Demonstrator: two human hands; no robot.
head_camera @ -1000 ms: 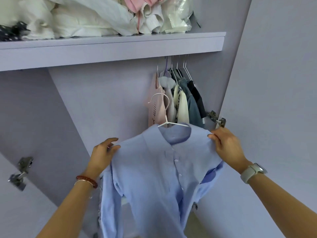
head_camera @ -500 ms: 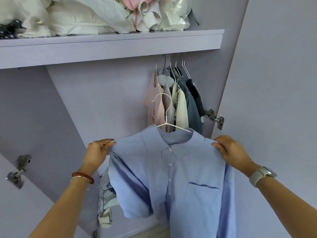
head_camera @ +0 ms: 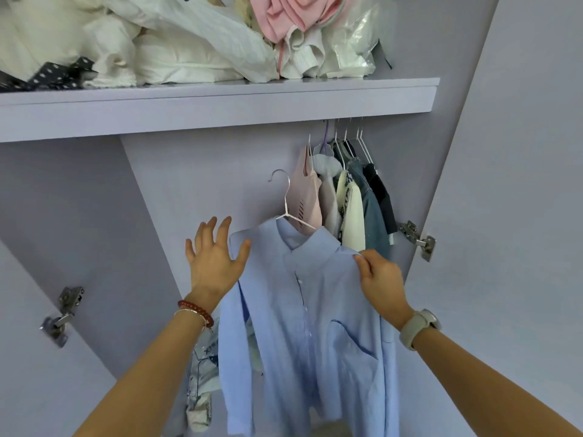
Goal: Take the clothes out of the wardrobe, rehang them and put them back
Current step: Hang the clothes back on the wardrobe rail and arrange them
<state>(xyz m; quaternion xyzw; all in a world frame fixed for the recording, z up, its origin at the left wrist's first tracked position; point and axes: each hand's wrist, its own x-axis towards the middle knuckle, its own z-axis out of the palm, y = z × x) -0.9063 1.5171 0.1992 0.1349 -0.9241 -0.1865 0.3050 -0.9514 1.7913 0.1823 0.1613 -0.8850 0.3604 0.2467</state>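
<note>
A light blue button shirt (head_camera: 309, 326) hangs on a white wire hanger (head_camera: 285, 203) in front of the open wardrobe, its hook free in the air below the rail. My right hand (head_camera: 380, 282) pinches the shirt's right shoulder and holds it up. My left hand (head_camera: 213, 257) is off the shirt, fingers spread, beside its left shoulder. Several hung garments (head_camera: 344, 200), pink, cream, denim and dark, crowd the rail at the right end.
A lilac shelf (head_camera: 220, 105) above carries piled white and pink laundry (head_camera: 189, 36). The wardrobe door (head_camera: 520, 216) stands open on the right, with a hinge (head_camera: 416, 239); another hinge (head_camera: 61, 313) is at left. A patterned garment (head_camera: 202, 380) hangs low behind the shirt.
My left hand has let go of the shirt's left shoulder and opened. The shirt has moved up and toward the rail, held by my right hand alone.
</note>
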